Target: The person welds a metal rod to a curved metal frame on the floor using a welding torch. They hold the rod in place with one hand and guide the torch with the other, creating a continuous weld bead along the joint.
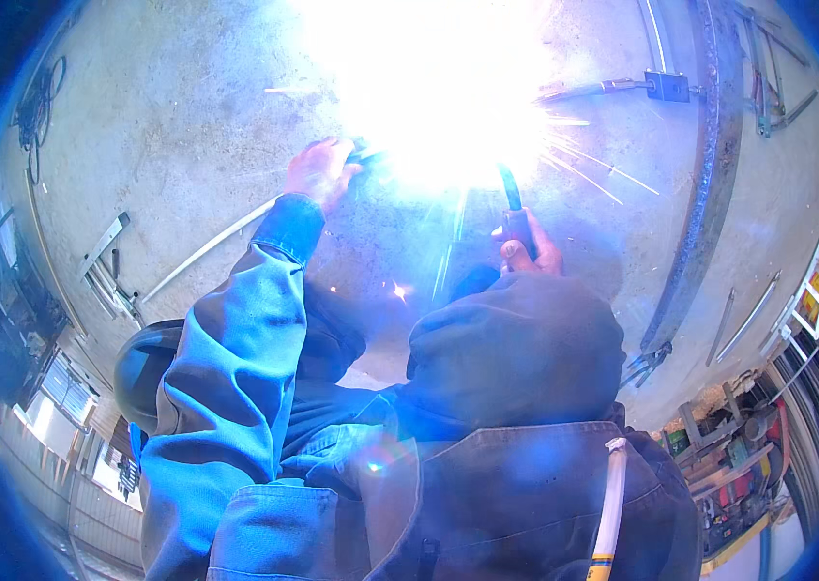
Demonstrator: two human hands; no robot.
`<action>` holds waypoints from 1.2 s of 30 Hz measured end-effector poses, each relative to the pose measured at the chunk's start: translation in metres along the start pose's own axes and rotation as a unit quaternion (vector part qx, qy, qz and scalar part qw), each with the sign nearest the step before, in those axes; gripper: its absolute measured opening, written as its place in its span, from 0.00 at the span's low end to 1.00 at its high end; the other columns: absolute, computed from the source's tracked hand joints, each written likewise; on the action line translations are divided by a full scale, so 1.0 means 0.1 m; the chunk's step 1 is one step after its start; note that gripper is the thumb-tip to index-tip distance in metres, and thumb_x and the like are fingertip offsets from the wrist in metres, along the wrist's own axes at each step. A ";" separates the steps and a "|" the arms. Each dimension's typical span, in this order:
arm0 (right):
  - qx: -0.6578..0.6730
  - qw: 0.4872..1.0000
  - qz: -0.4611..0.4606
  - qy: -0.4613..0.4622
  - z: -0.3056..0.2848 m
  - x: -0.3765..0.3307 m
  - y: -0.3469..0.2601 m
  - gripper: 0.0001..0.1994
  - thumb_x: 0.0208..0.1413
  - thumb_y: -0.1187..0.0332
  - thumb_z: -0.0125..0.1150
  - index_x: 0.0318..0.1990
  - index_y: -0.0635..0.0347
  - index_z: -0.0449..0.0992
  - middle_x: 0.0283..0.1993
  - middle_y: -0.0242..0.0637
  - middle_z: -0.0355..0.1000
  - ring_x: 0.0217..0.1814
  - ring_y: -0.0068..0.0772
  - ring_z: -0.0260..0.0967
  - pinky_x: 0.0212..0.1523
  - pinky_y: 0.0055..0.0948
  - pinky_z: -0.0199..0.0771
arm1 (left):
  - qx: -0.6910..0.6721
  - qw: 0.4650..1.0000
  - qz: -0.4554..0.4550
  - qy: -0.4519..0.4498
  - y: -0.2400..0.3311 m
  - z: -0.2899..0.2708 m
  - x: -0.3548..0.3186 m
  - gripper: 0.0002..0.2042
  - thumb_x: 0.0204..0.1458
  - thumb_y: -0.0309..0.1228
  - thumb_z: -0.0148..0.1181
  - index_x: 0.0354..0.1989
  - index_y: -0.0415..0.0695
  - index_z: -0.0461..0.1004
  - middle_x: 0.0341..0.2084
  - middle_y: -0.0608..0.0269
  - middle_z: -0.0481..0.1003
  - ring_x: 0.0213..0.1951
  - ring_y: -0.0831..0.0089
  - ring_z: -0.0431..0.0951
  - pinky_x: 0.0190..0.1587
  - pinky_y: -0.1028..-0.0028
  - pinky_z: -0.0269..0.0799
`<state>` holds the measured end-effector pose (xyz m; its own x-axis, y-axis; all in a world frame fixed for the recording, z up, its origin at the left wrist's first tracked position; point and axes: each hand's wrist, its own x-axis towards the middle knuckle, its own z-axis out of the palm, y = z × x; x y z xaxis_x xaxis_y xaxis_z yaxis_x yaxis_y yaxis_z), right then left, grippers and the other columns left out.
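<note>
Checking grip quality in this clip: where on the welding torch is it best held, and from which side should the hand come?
Best by the dark handle of the welding torch, well back from the glaring arc. The neck curves up toward the arc, so the hand comes from below, the person's side, as the right hand does, thumb on top. The left hand rests beside the glare.

At twelve o'clock a white welding glare throws sparks; the right hand (526, 254) grips a dark torch (514, 208), the left hand (320, 169) rests at eleven on the concrete floor (167, 126).
</note>
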<state>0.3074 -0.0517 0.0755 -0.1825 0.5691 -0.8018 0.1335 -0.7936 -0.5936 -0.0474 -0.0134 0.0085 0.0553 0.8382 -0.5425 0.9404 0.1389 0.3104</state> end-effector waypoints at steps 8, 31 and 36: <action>0.048 0.998 0.020 0.030 0.05 -0.05 -0.09 0.33 0.65 0.57 0.66 0.73 0.61 0.63 0.49 0.33 0.73 0.32 0.15 0.63 0.31 0.22 0.67 | 0.015 0.999 -0.013 -0.033 0.09 -0.05 0.05 0.13 0.59 0.39 0.67 0.49 0.49 0.82 0.41 0.56 0.81 0.47 0.53 0.82 0.48 0.54 0.78; -0.035 0.999 0.005 -0.008 -0.07 -0.11 -0.16 0.32 0.66 0.58 0.62 0.72 0.62 0.63 0.52 0.34 0.73 0.32 0.15 0.62 0.33 0.23 0.66 | 0.015 0.999 -0.019 -0.048 0.14 -0.11 0.05 0.12 0.59 0.37 0.66 0.48 0.47 0.81 0.43 0.57 0.81 0.48 0.54 0.82 0.50 0.57 0.79; -0.008 1.000 0.008 -0.002 -0.03 -0.11 -0.17 0.30 0.66 0.58 0.61 0.71 0.61 0.65 0.50 0.31 0.72 0.32 0.15 0.62 0.33 0.23 0.66 | 0.020 0.998 -0.025 -0.049 0.13 -0.10 0.05 0.12 0.59 0.38 0.66 0.48 0.48 0.81 0.43 0.57 0.81 0.49 0.54 0.82 0.50 0.57 0.79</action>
<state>0.3103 -0.0440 0.0942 -0.1840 0.5553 -0.8110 0.1513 -0.7993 -0.5816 -0.0378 -0.0021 0.0172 0.0381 0.7753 -0.6305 0.9554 0.1565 0.2503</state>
